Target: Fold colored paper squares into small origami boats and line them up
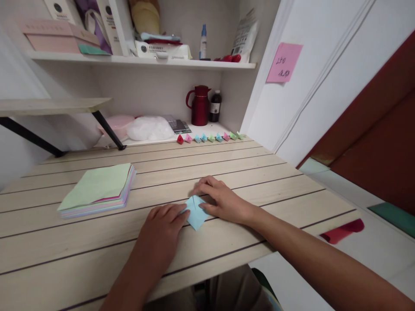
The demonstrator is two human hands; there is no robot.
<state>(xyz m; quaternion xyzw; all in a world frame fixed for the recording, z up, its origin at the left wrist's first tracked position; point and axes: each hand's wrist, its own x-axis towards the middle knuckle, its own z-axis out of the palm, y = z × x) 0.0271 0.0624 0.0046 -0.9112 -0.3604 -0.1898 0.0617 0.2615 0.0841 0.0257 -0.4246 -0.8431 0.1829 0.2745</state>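
A small light-blue sheet of origami paper [196, 219], folded into a diamond with a crease line near its top corner, lies flat on the wooden table between my hands. My left hand [165, 222] holds the left corner, its thumb and fingertips pressed at the edge. On the other side, my right hand [222, 199] has its thumb on the right part of the paper and its fingers curled round past the top corner. What lies under the fingertips is hidden. To the left, a stack of coloured paper squares [100, 185] shows a pale green sheet on top.
Several small folded paper pieces [212, 138] in red, pink, blue and green stand in a row at the table's back edge. Behind them are a red jug [200, 106] and a dark bottle [215, 106]. A raised wooden shelf [55, 106] on black legs stands at the left.
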